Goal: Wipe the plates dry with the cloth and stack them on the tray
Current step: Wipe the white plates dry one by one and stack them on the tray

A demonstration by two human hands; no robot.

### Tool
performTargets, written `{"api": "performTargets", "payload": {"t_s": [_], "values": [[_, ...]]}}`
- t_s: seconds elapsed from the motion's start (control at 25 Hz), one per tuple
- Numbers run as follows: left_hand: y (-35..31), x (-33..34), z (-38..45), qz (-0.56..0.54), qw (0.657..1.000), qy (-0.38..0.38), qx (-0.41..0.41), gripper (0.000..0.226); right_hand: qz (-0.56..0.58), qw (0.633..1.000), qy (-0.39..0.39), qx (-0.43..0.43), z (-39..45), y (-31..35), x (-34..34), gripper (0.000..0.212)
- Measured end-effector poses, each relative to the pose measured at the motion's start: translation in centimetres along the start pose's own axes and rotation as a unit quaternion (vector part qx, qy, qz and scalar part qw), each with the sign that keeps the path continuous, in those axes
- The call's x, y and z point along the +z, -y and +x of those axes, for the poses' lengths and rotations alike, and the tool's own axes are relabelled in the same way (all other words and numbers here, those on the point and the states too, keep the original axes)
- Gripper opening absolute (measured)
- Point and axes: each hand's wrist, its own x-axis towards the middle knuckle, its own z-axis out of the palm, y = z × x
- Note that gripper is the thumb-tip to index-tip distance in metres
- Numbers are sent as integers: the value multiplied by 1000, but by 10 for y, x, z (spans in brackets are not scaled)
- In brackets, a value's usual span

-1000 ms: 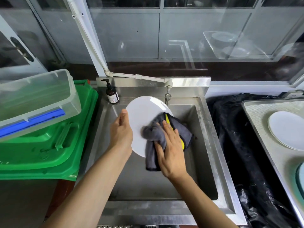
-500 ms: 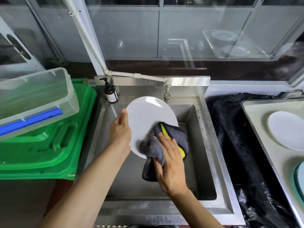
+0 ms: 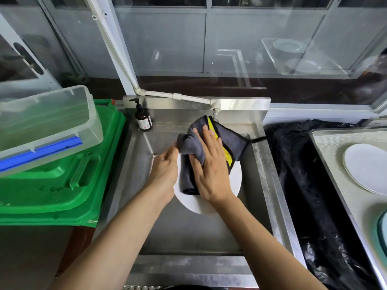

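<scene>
Plate (image 3: 209, 203) held up over the sink (image 3: 270, 185) by the left hand (image 3: 165, 170), fingers curled round its left edge, likely so drips fall in the sink. Right hand (image 3: 211, 172) flat and open on the grey and yellow cloth (image 3: 230, 141), pressing it on the plate's face to rub it dry. Most of the plate hidden under cloth and hands. Tray (image 3: 326, 155) waiting right of the sink, well apart, another plate (image 3: 366, 166) lying on it.

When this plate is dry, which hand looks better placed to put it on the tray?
Probably the left hand: it grips the plate, though the tray lies right. The right hand presses the cloth.
</scene>
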Motion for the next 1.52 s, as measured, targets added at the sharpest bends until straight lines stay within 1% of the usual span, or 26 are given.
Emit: {"api": "performTargets", "payload": {"t_s": [0.08, 0.16, 0.24, 0.32, 0.4, 0.48, 0.56, 0.6, 0.64, 0.68, 0.72, 0.76, 0.8, 0.88, 0.92, 0.96, 1.0, 1.04, 1.08, 1.12, 1.2, 1.28, 1.32, 1.4, 1.44, 1.52], "values": [[-1, -5, 3, -7, 1000, 9, 4, 27, 46, 998, 25, -19, -11, 10, 5, 57], [-4, -12, 7, -19, 999, -26, -19, 27, 77, 995, 54, -36, -31, 16, 8, 57], [-7, -17, 13, -31, 998, -46, -38, 32, 80, 990, 88, -69, -56, 17, 9, 58], [-10, -20, 19, -7, 998, -57, -33, 33, 59, 988, 102, -96, -75, 15, 9, 60], [-10, -21, 21, -5, 996, -78, -37, 40, 4, 990, 82, -116, -80, 11, 8, 63], [-9, -18, 21, -27, 994, -86, -67, 42, -53, 989, 34, -134, -73, 7, 6, 61], [-13, -15, 22, -60, 989, -82, -104, 36, -73, 987, -17, -146, -62, 5, 4, 53], [-16, -15, 24, -85, 986, -78, -122, 32, -61, 987, -27, -143, -58, 4, 1, 51], [-20, -15, 26, -113, 981, -69, -141, 29, -34, 991, -28, -126, -55, 4, -3, 49], [-24, -17, 26, -137, 977, -51, -159, 28, 9, 996, -24, -82, -53, 5, -7, 47], [-27, -20, 24, -148, 974, -26, -170, 28, 63, 998, -22, -12, -51, 7, -13, 39], [-26, -22, 22, -139, 975, -1, -171, 29, 132, 989, -19, 67, -49, 9, -18, 27], [-24, -24, 21, -114, 981, 17, -155, 31, 208, 969, -22, 133, -45, 9, -23, 17], [-15, -26, 21, -21, 998, 6, -56, 29, 340, 916, -48, 207, -36, 4, -33, 8], [-11, -29, 22, 48, 999, -16, 11, 26, 385, 890, -58, 236, -32, 1, -38, 13], [-9, -33, 22, 116, 990, -37, 72, 25, 422, 865, -61, 266, -28, -2, -42, 22], [-6, -36, 24, 168, 979, -43, 107, 27, 454, 838, -59, 297, -25, -4, -47, 30], [-3, -39, 25, 193, 974, -35, 112, 31, 478, 815, -57, 324, -22, -7, -52, 35], [-1, -40, 25, 185, 979, -18, 85, 36, 494, 795, -55, 348, -20, -9, -55, 36], [-1, -39, 25, 143, 989, -1, 40, 37, 505, 779, -54, 367, -19, -11, -58, 35], [-2, -36, 24, 16, 999, 18, -42, 27, 521, 753, -55, 398, -18, -13, -60, 32], [-5, -33, 19, -80, 995, 26, -62, 17, 533, 733, -62, 418, -18, -14, -60, 24], [-5, -33, 17, -118, 990, 38, -62, 21, 538, 724, -65, 426, -18, -14, -60, 22], [-7, -32, 12, -177, 976, 84, -91, 44, 544, 713, -69, 437, -18, -14, -59, 23], [-8, -30, 9, -194, 969, 108, -104, 54, 545, 710, -69, 441, -18, -14, -58, 21], [-12, -27, 5, -210, 962, 143, -105, 62, 535, 711, -74, 451, -17, -15, -57, 15]]}}
